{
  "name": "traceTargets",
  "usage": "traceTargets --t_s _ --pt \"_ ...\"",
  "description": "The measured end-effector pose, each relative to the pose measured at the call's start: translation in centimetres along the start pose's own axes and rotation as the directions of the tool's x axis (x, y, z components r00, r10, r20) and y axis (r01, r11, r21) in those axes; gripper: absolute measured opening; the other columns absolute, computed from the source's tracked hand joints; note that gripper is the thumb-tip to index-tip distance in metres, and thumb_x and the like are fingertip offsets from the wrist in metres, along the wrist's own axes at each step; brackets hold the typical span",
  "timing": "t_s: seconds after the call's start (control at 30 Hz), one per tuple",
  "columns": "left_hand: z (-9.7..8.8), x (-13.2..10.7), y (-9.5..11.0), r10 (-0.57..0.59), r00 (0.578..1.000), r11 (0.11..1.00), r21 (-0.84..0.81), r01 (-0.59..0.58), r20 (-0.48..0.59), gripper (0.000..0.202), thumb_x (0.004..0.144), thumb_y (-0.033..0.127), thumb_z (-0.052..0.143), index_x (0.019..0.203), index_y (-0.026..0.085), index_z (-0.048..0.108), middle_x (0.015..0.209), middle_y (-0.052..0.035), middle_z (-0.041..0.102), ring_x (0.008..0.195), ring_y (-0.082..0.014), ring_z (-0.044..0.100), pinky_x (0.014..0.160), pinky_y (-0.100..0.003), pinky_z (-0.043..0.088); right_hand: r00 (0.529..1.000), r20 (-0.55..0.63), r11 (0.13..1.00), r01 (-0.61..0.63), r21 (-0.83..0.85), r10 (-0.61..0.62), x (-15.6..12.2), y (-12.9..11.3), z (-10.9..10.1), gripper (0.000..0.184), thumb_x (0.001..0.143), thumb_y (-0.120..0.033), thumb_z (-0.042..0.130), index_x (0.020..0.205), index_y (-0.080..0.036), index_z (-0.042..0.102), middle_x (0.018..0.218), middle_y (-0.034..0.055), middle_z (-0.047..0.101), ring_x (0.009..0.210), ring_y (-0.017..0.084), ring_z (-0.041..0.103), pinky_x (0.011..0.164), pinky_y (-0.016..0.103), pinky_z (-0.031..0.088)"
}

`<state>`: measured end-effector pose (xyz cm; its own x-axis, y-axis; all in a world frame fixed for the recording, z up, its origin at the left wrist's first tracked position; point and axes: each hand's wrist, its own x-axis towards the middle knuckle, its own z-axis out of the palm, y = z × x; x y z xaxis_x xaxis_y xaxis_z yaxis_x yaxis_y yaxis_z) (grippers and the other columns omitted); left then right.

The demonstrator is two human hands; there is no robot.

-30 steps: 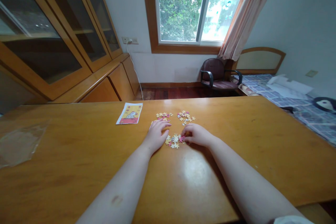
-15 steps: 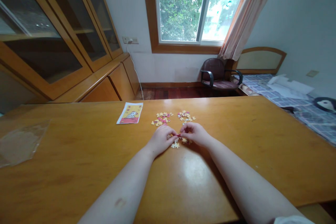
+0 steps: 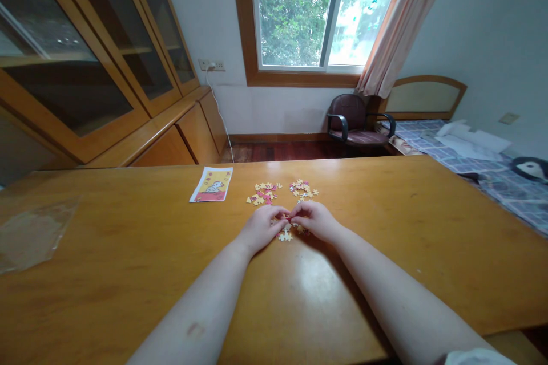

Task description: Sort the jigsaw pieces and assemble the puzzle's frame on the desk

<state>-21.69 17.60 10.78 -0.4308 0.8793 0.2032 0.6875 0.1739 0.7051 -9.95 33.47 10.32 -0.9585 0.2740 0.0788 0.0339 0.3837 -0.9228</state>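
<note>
Both hands meet over a small heap of jigsaw pieces (image 3: 285, 236) on the wooden table. My left hand (image 3: 264, 224) is closed in a pinch on a small red puzzle piece (image 3: 288, 218). Thumb and fingertips of my right hand (image 3: 314, 219) pinch the same red piece from the other side; whether it is one piece or two joined, I cannot tell. Beyond my hands lie two more loose groups of pieces, a yellow and pink group (image 3: 262, 194) on the left and a paler group (image 3: 303, 189) on the right. My hands partly hide the nearest pieces.
A picture card (image 3: 211, 185) with a white animal on yellow and pink lies left of the pieces. A clear plastic bag (image 3: 36, 234) rests at the table's left. Behind the table (image 3: 171, 274) stand an office chair (image 3: 353, 120), a glass-door cabinet (image 3: 141, 142) and a bed (image 3: 454, 148).
My right hand has shifted slightly left, closer to my left hand. The fingers of both hands stay pinched around the red piece.
</note>
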Motion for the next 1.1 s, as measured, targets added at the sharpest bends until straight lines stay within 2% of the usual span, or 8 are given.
traceTargets --t_s 0.13,0.23,0.37,0.53,0.7,0.8,1.0,1.1 --pt "-0.4 0.1 -0.2 0.031 0.999 0.999 0.036 -0.03 -0.042 0.016 0.084 0.031 0.054 0.085 0.021 0.066 0.09 -0.0031 0.068 0.09 -0.0185 0.059 0.085 -0.032 0.045 0.998 -0.047 0.994 0.027 -0.104 -0.032 0.0 0.0 -0.6 0.01 0.078 -0.023 0.063 0.083 -0.018 0.069 0.082 0.0032 0.07 0.077 0.016 0.063 0.076 0.029 0.048" --pt "-0.8 0.4 -0.9 -0.088 0.988 0.994 0.06 0.096 -0.128 0.017 0.086 0.03 0.051 0.087 0.02 0.065 0.09 -0.0032 0.068 0.089 -0.0186 0.06 0.082 -0.031 0.046 0.995 -0.057 0.946 0.055 -0.32 -0.077 0.2 0.3 -1.4 0.011 0.078 -0.02 0.063 0.086 -0.019 0.071 0.082 0.0035 0.068 0.076 0.015 0.06 0.075 0.029 0.047" --pt "-1.4 0.5 -1.9 -0.234 0.945 0.947 0.164 0.275 -0.228 0.02 0.085 0.031 0.05 0.09 0.022 0.068 0.09 -0.0036 0.07 0.086 -0.0198 0.061 0.077 -0.03 0.045 0.991 0.054 0.869 0.133 -0.476 -0.122 0.4 0.8 -1.9 0.015 0.078 -0.022 0.067 0.091 -0.019 0.072 0.085 0.0042 0.066 0.077 0.015 0.06 0.076 0.028 0.047" --pt "-1.7 0.4 -2.5 -0.313 0.917 0.879 0.292 0.378 -0.246 0.024 0.084 0.032 0.052 0.096 0.025 0.071 0.094 -0.0039 0.072 0.092 -0.0221 0.062 0.08 -0.032 0.045 0.984 0.129 0.857 0.169 -0.487 -0.12 0.4 1.0 -1.7 0.011 0.079 -0.024 0.067 0.087 -0.019 0.073 0.087 0.0047 0.065 0.082 0.015 0.061 0.081 0.027 0.047" --pt "-1.9 0.3 -2.9 -0.369 0.896 0.846 0.31 0.433 -0.246 0.027 0.083 0.037 0.053 0.099 0.027 0.071 0.099 -0.0044 0.071 0.092 -0.0226 0.062 0.079 -0.031 0.046 0.99 0.109 0.875 0.13 -0.466 -0.089 0.4 1.0 -1.7 0.005 0.078 -0.022 0.068 0.079 -0.019 0.072 0.083 0.0035 0.064 0.08 0.014 0.06 0.077 0.025 0.047" --pt "-2.0 0.2 -3.1 -0.382 0.878 0.831 0.308 0.463 -0.289 0.025 0.081 0.036 0.055 0.097 0.024 0.07 0.098 -0.0056 0.069 0.091 -0.0229 0.062 0.078 -0.032 0.046 0.991 0.112 0.891 0.116 -0.439 -0.074 0.3 1.0 -1.7 0.013 0.074 -0.027 0.073 0.085 -0.019 0.072 0.085 0.0029 0.064 0.077 0.014 0.06 0.074 0.025 0.047" --pt "-1.6 0.4 -3.4 -0.271 0.901 0.886 0.279 0.371 -0.338 0.023 0.082 0.028 0.052 0.097 0.021 0.068 0.1 -0.0065 0.067 0.095 -0.0225 0.061 0.085 -0.034 0.046 0.992 0.118 0.914 0.081 -0.397 -0.037 0.5 1.2 -1.5 0.003 0.073 -0.021 0.072 0.074 -0.018 0.071 0.082 0.0021 0.063 0.073 0.013 0.059 0.071 0.024 0.046" --pt "-1.4 0.5 -3.2 -0.214 0.918 0.92 0.248 0.304 -0.334 0.022 0.083 0.026 0.05 0.095 0.021 0.068 0.097 -0.0062 0.067 0.093 -0.0216 0.061 0.085 -0.033 0.047 0.995 0.09 0.941 0.067 -0.332 -0.039 0.6 1.4 -1.5 0.008 0.078 -0.024 0.067 0.074 -0.018 0.072 0.081 0.0026 0.062 0.074 0.014 0.058 0.073 0.025 0.045"
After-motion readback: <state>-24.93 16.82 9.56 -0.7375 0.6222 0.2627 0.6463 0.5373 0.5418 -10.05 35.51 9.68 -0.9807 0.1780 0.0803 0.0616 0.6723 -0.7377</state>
